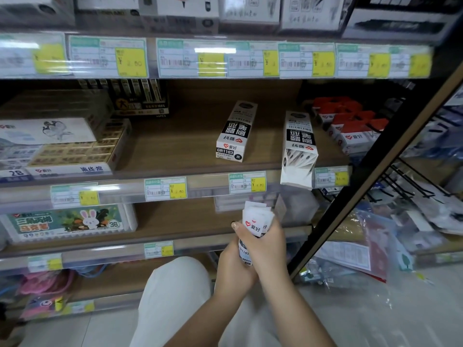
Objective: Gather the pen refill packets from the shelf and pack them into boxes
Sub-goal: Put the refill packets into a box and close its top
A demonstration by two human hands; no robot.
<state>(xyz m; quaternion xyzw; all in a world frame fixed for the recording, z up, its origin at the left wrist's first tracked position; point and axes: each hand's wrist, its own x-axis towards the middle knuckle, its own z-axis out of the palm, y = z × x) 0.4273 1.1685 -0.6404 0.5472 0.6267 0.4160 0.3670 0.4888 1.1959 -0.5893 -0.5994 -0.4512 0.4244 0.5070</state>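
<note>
Both hands are gripping a bundle of white pen refill packets with red heart logos (256,222) in front of the lower shelves: the right hand (265,242) is wrapping around its upper part, the left hand (231,267) is clasping it from below. On the brown wooden shelf (175,144) above, a closed white-and-black rectangular cardboard box (236,132) is lying flat, and an open matching box (299,149) is overhanging the front edge, packets showing in its mouth.

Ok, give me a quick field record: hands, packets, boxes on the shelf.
left hand: grips the packets' lower end
right hand: wrapped round the packets' middle
packets: one bunch, upright, below the shelf
closed box: lies flat on the shelf
open box: open end overhangs the shelf edge, packets visible inside
</note>
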